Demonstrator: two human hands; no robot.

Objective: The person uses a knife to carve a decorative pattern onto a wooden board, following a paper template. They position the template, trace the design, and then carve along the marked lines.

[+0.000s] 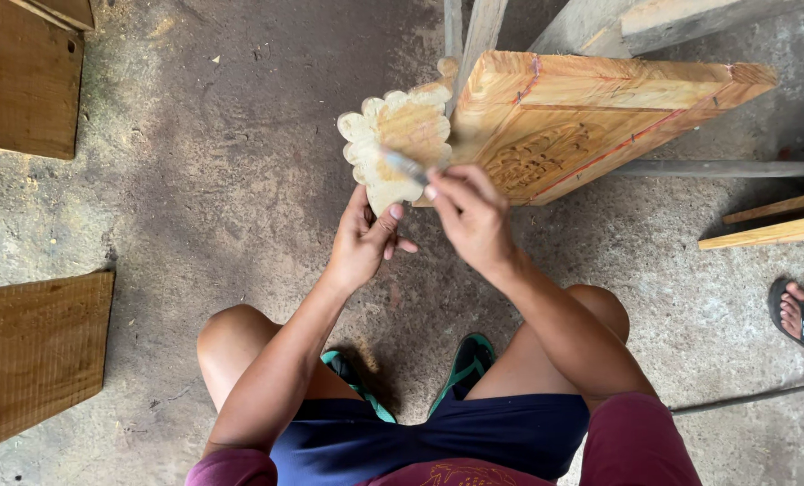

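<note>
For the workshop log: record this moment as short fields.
setting: concrete floor, seen from above
left hand: steadies the scalloped carved wood piece from below, thumb on its lower edge
right hand: grip closed on a small metal-tipped carving tool, tip on the scalloped piece
workpiece: carved wooden panel with red marking lines, propped on edge
nearby: wooden boards at left, wood strips at right
other person: sandalled foot at right edge
</note>
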